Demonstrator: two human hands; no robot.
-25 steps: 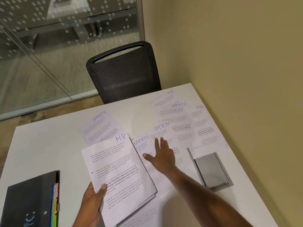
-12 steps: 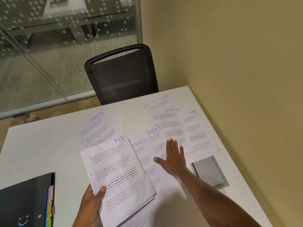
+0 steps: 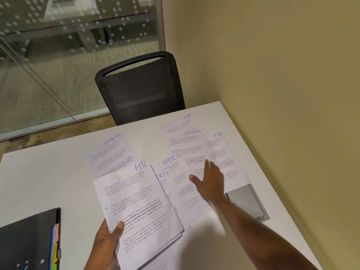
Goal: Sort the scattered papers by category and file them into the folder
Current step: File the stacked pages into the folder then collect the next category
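My left hand point(image 3: 106, 244) grips a small stack of sheets headed HR point(image 3: 136, 203) by its lower left corner, thumb on top. Loose papers lie scattered on the white table point(image 3: 44, 182): a SPORTS sheet point(image 3: 111, 151) behind the stack, overlapping SPORTS sheets point(image 3: 173, 172) in the middle, a SPORTS sheet point(image 3: 187, 145) over an HR sheet point(image 3: 181, 121) at the back, and another HR sheet point(image 3: 224, 152) on the right. My right hand point(image 3: 210, 180) reaches out flat with straight fingers over these right-hand papers. The black folder point(image 3: 25, 242) with coloured tabs lies at the lower left.
A black mesh chair point(image 3: 140, 90) stands at the table's far edge. A grey metal cable hatch point(image 3: 247, 201) is set in the table by the right edge. A beige wall runs close along the right; a glass partition is behind.
My right hand has slid right and farther out, from the middle SPORTS sheets toward the papers at the right. The left hand still holds the HR stack.
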